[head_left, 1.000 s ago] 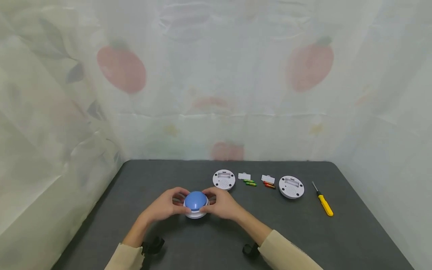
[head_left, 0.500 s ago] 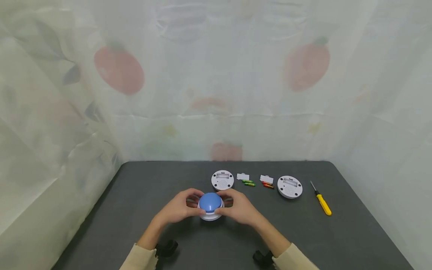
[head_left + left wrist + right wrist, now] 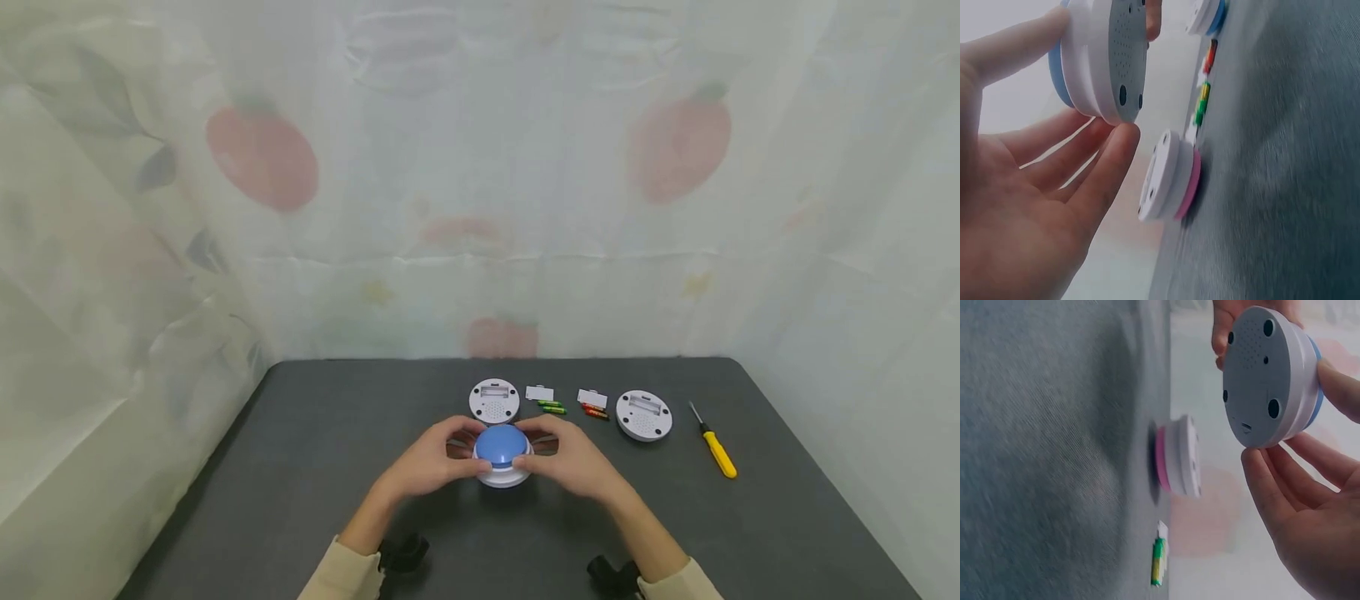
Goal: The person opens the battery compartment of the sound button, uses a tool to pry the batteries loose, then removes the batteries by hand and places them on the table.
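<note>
Both hands hold a round white push-button with a blue dome (image 3: 502, 446) dome-up above the dark table, apart from its top. My left hand (image 3: 431, 461) grips its left side, thumb at the near edge and fingers behind and below. On the opposite side my right hand (image 3: 573, 462) grips it in a mirrored way. From beneath, the left wrist view shows the button's white base (image 3: 1127, 62) with speaker holes and dark round feet. The right wrist view shows the same base (image 3: 1260, 381), its battery compartment apparently covered. Some fingers are hidden behind the button in the head view.
Two more buttons lie with open battery compartments up: one pink-edged (image 3: 494, 402), one blue-edged (image 3: 644, 416). Between them are white battery covers (image 3: 592, 398), green batteries (image 3: 554, 409) and red-black batteries (image 3: 597, 412). A yellow-handled screwdriver (image 3: 716, 448) lies at the right.
Both hands have carried the blue-domed button to the right, now just in front of the pink-edged one. The grip looks the same, and the other items lie where they were.
</note>
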{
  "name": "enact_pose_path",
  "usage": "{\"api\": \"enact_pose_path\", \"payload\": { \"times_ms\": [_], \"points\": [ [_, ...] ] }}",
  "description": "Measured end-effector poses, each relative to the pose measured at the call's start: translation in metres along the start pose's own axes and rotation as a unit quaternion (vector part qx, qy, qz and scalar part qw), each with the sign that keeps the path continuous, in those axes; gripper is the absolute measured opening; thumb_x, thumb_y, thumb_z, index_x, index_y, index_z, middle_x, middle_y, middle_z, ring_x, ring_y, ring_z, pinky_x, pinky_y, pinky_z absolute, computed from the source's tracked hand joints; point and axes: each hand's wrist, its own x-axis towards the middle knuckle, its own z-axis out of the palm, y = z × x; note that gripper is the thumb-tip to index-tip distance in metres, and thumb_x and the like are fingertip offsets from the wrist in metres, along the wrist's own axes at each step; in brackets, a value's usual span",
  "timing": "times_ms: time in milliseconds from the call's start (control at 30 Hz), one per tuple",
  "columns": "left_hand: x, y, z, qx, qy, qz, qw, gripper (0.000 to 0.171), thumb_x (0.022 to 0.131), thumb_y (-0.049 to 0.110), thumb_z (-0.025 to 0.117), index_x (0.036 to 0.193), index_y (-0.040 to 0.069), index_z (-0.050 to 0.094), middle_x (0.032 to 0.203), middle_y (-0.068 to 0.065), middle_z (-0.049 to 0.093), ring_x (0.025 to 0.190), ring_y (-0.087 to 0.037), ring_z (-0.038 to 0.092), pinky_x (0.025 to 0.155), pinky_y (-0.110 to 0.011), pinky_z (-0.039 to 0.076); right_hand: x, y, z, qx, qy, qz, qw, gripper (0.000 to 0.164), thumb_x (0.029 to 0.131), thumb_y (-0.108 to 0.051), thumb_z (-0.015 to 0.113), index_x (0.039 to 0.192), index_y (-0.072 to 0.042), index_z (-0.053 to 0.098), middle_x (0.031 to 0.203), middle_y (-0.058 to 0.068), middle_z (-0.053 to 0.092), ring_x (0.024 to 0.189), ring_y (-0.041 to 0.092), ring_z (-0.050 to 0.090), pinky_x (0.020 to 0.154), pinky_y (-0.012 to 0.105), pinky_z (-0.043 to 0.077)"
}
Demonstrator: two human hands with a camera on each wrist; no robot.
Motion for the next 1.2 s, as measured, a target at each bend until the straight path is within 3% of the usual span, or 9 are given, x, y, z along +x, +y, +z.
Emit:
{"api": "enact_pose_path", "payload": {
  "times_ms": [200,400,567,833,1033,1200],
  "points": [
    [0.008,0.010,0.010,0.007,0.003,0.005,1.0000,0.051,0.089,0.026,0.081,0.131,0.006,0.061,0.116,-0.006,0.062,0.104,-0.021,0.060,0.096,-0.046,0.051,-0.005,-0.001,-0.015,0.012,-0.002,0.011,1.000,0.051,0.090,-0.029,0.080,0.132,-0.004,0.064,0.126,0.009,0.064,0.111,0.027,0.064,0.099,0.054,0.048],
    [0.013,0.018,0.015,0.025,0.016,0.012,0.9995,0.051,0.089,0.030,0.080,0.131,0.007,0.061,0.115,-0.003,0.063,0.103,-0.018,0.061,0.096,-0.041,0.051,-0.007,-0.002,-0.025,0.017,-0.001,0.015,1.000,0.052,0.090,-0.028,0.079,0.133,-0.003,0.063,0.129,0.013,0.064,0.112,0.027,0.065,0.098,0.048,0.050],
    [0.014,0.022,0.014,0.023,0.015,0.019,0.9995,0.061,0.090,0.031,0.079,0.140,0.006,0.055,0.120,-0.002,0.062,0.107,-0.021,0.060,0.100,-0.046,0.048,-0.006,-0.009,-0.030,0.017,0.001,0.014,1.000,0.050,0.090,-0.027,0.079,0.132,-0.004,0.065,0.127,0.011,0.065,0.111,0.026,0.066,0.097,0.044,0.051],
    [0.012,0.025,0.007,-0.016,-0.017,0.055,0.9982,0.069,0.083,0.023,0.086,0.144,0.015,0.053,0.133,-0.001,0.056,0.117,-0.032,0.055,0.107,-0.057,0.041,-0.003,-0.016,-0.034,0.036,0.007,0.033,0.999,0.047,0.091,-0.027,0.078,0.129,-0.003,0.066,0.119,0.009,0.068,0.104,0.023,0.065,0.085,0.035,0.053],
    [0.011,0.021,0.005,-0.016,0.003,0.062,0.9980,0.065,0.086,0.021,0.084,0.143,0.013,0.055,0.133,-0.002,0.057,0.116,-0.031,0.055,0.105,-0.051,0.044,-0.004,-0.016,-0.032,0.051,0.009,0.030,0.998,0.044,0.094,-0.027,0.074,0.130,-0.004,0.065,0.120,0.010,0.068,0.106,0.024,0.065,0.087,0.037,0.052],
    [0.011,0.019,0.005,-0.026,0.009,0.065,0.9975,0.062,0.091,0.022,0.079,0.145,0.008,0.053,0.135,-0.007,0.057,0.117,-0.035,0.055,0.105,-0.054,0.044,-0.005,-0.017,-0.032,0.046,-0.002,0.012,0.999,0.048,0.095,-0.027,0.074,0.137,-0.007,0.062,0.127,0.009,0.065,0.112,0.026,0.064,0.092,0.037,0.052]
  ]
}}
